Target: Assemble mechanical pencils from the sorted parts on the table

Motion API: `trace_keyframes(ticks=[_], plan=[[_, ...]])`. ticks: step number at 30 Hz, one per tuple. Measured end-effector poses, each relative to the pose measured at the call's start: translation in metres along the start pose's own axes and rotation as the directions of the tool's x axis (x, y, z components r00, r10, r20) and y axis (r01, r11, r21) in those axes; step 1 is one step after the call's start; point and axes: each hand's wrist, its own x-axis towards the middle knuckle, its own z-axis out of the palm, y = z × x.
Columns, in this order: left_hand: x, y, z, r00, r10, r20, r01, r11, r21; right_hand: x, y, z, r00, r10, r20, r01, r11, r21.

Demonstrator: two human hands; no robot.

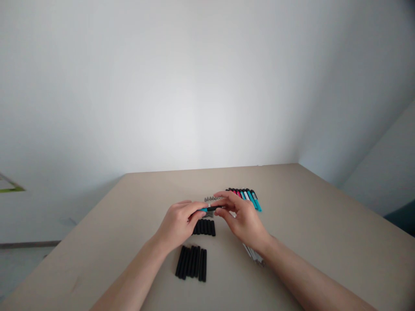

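Above the middle of the table, a pen (212,208) with a blue part and a black part lies level between my hands. My left hand (181,220) pinches its blue end between thumb and fingers. On the black end, the thumb and fingers of my right hand (241,216) are closed. Small metal springs or tips (209,199) lie just behind the pen, partly covered by my fingers. Below the pen is a row of short black tubes (205,227), its left end hidden by my left hand.
Longer black tubes (191,263) lie side by side nearer to me. Thin silvery refills (253,255) lie partly under my right wrist. Several pens (248,196) in blue, pink and white are lined up at the back right of the beige table (155,185). A white wall stands behind.
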Motion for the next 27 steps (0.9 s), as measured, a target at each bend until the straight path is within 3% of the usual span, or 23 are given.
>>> trace_keyframes(ticks=[12, 27], plan=[[-0.0039, -0.0028, 0.0014, 1.000, -0.010, 0.030, 0.009, 0.999, 0.033, 0.0016, 0.0016, 0.0023, 0.996, 0.088, 0.020, -0.089, 0.995, 0.038], [-0.0022, 0.0003, 0.0012, 1.000, 0.021, 0.020, -0.022, 0.998, 0.054, 0.0017, -0.0008, -0.0001, 0.998, 0.035, 0.053, -0.028, 0.991, -0.131]])
